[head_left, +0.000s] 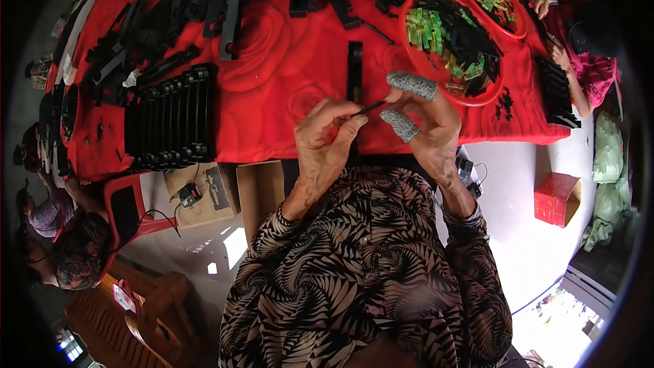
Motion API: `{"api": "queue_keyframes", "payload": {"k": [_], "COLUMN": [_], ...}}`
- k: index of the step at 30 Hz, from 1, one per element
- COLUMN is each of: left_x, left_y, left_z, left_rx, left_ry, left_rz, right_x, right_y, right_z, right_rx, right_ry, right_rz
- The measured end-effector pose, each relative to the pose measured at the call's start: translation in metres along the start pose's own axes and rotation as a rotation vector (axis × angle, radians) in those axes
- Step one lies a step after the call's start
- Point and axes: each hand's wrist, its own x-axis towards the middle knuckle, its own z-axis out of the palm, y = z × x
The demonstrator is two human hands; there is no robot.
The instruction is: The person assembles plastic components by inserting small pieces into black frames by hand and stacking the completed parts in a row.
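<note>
Between my two hands is a small thin black strip [371, 108], too small to name more exactly. My left hand [325, 129] pinches one end of it between thumb and forefinger. At its other end is my right hand [432, 123], with grey knitted finger covers [412, 85] on two of its fingers; the fingertips come together at the strip. Just beyond the hands, a long black bar-shaped part [354, 68] lies on the red rose-patterned cloth [262, 95], its near end partly hidden by my hands.
A row of black bar parts [170, 116] lies at left. Loose black parts [204, 0] cover the far side. Two red baskets [503, 75] at right hold green-yellow and black pieces. Other people sit at both ends, one person's arm [578, 88] reaching in at right. A red chair [139, 204] stands left.
</note>
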Motion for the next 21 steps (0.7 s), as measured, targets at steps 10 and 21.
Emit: {"api": "queue_keyframes", "payload": {"k": [10,21], "left_x": [-0.013,-0.060], "left_y": [0.006,0.017], "left_z": [-0.011,-0.017], "left_rx": [0.168,0.281], "left_ry": [-0.120,-0.121], "left_rz": [-0.016,-0.250], "right_x": [-0.011,-0.057], "right_y": [0.001,0.020], "right_z": [-0.013,-0.002], "right_rx": [-0.247,-0.094], "right_ry": [-0.229,-0.315], "right_rz": [-0.083,0.148]}}
